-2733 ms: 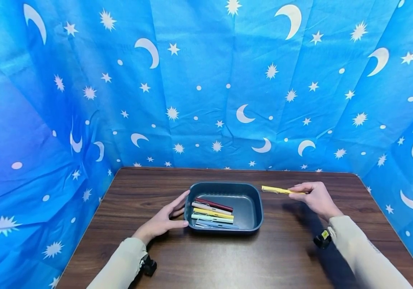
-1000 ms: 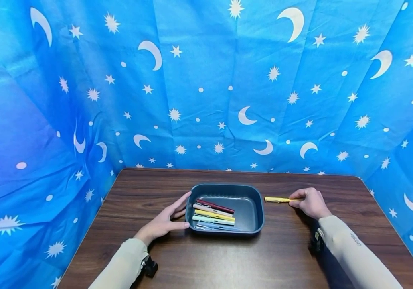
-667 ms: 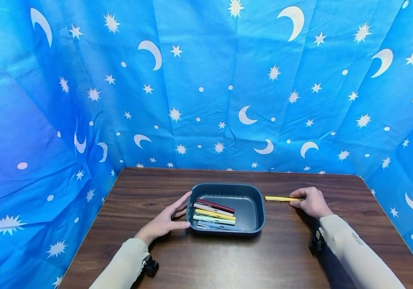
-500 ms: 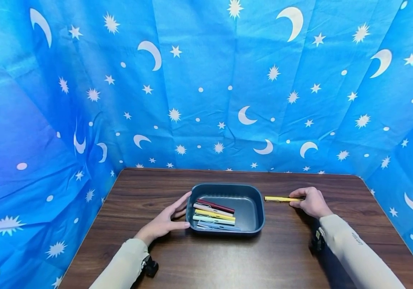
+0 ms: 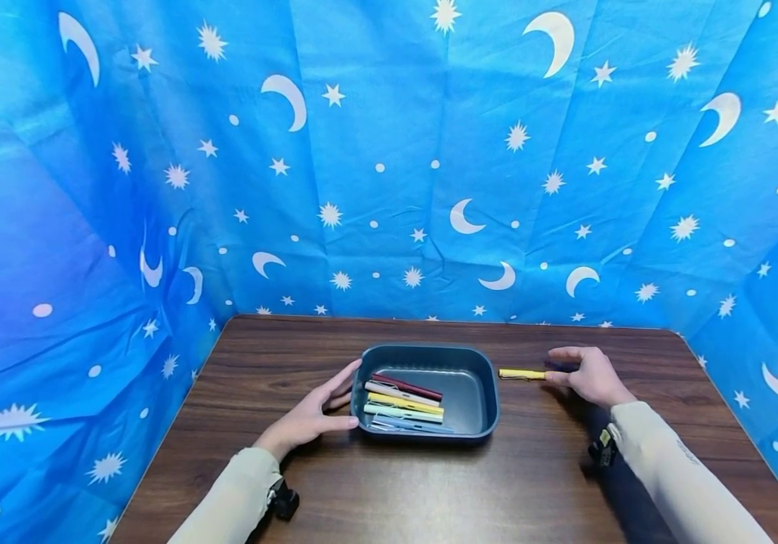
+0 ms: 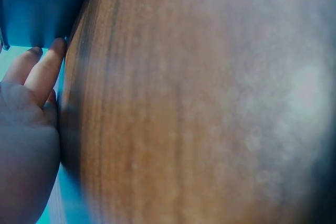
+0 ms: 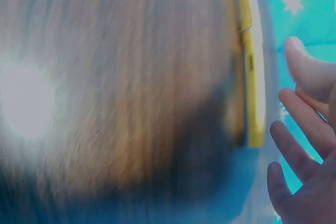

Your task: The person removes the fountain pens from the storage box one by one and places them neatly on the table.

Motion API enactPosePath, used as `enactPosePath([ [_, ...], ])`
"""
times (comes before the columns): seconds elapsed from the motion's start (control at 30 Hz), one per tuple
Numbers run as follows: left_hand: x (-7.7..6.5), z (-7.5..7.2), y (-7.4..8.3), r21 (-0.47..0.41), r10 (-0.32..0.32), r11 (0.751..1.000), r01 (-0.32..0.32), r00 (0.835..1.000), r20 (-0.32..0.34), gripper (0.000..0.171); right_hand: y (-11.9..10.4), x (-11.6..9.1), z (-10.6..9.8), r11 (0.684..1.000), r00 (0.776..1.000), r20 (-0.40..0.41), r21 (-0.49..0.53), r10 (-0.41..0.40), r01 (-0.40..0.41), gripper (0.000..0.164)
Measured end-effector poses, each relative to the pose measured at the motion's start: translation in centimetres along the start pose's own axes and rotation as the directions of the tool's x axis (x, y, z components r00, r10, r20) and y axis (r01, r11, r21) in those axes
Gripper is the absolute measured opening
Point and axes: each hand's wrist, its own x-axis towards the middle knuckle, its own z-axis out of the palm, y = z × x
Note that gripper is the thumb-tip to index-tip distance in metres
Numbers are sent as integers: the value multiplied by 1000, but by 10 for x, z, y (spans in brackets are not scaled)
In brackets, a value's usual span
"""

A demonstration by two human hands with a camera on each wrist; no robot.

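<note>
A yellow capped pen (image 5: 521, 374) with a clip lies on the table to the right of a dark rectangular tray (image 5: 470, 432). My right hand (image 5: 593, 378) hovers at the pen's right end, thumb and fingers parted. In the right wrist view the fingers stand spread beside the yellow pen (image 7: 255, 82), holding nothing. At the tray's left end, my left hand (image 5: 304, 423) rests its spread fingers and thumb against the wall. The left wrist view has two fingertips touching the blue-looking tray (image 6: 44, 3).
Inside the tray, on its left side, lie several pens: dark red (image 5: 411, 387), pinkish (image 5: 396, 394), yellow (image 5: 408, 403), pale mint (image 5: 408, 413) and blue (image 5: 423, 428). Behind the brown wooden table (image 5: 423, 491) hangs a blue cloth (image 5: 389, 136) with moons and stars.
My right hand lowered the yellow pen onto the table beside the tray, then parted its fingers, let go and drew back slightly right. The left hand stays at the tray.
</note>
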Motion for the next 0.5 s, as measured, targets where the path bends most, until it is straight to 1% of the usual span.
enactPosePath([
  [0.1,0,0,1,-6,-2,1000,2,1000,3,91,-10,-2,-2,998,1000,-24,53,-19,20,53],
  [0.2,0,0,2,-8,-6,1000,6,1000,-2,91,-25,-2,-2,990,998,-37,134,-50,54,58],
  [0.37,1,1,2,-12,-18,1000,18,1000,-13,91,-55,-2,-2,958,997,-21,274,-80,82,61],
  [0.5,0,0,2,-15,-18,1000,18,1000,-8,91,-74,-1,1,935,993,-8,334,-122,117,58],
])
